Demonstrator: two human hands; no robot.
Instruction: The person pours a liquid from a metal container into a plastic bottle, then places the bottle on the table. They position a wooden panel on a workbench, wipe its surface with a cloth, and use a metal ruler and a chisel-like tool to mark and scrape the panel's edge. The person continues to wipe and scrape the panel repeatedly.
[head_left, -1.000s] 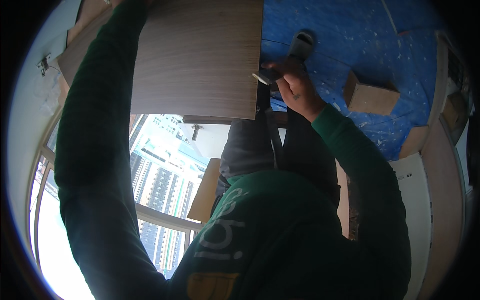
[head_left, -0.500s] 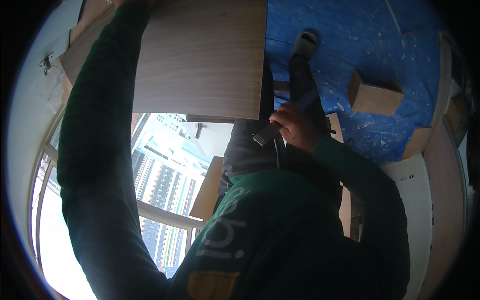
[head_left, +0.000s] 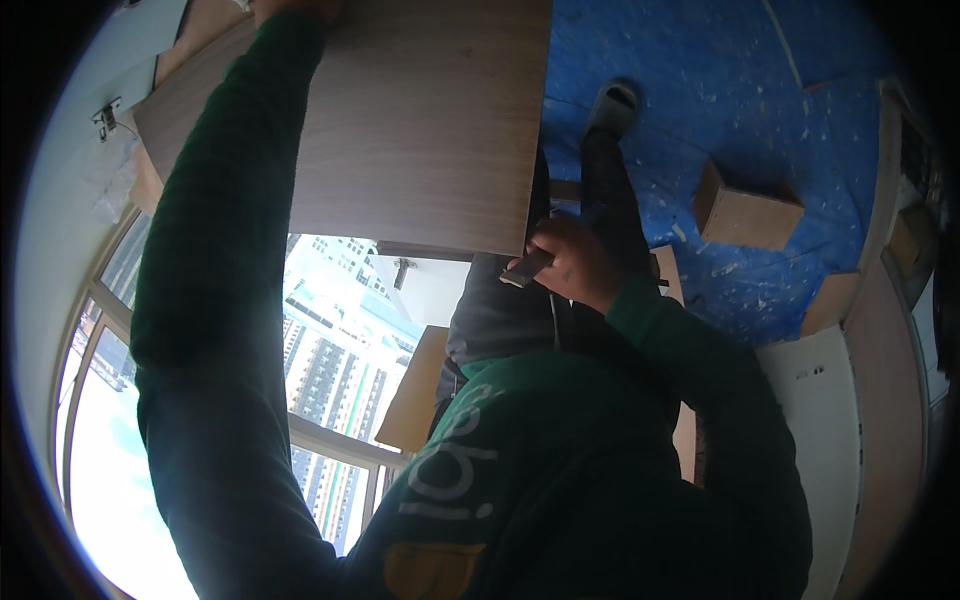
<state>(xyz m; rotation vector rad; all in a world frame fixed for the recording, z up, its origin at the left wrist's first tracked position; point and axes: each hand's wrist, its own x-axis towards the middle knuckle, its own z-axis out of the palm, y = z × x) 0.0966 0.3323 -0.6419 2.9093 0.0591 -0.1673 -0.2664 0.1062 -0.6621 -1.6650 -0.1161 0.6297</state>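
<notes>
A large wood-grain panel (head_left: 420,130) spans the upper middle, its near right corner close to my right hand (head_left: 578,262). The fingers of that hand are closed round a dark, flat tool with a pale squared end (head_left: 527,268); its exact kind does not show. The tool lies just below the panel's corner, and I cannot tell whether it touches. My left arm reaches far forward over the panel's left side. At the upper edge my left hand (head_left: 298,8) is at the panel, with its fingers cut off from view.
A small wooden box (head_left: 750,210) sits on the blue floor sheet (head_left: 700,90) at right. Metal hinges (head_left: 402,272) show on a white door below the panel and at far left. Windows (head_left: 330,370) are at left. A tan board (head_left: 415,390) stands by my leg.
My right hand has moved a little left with the tool, closer to the panel's corner. The view has shifted slightly. My left hand stays at the panel's far side.
</notes>
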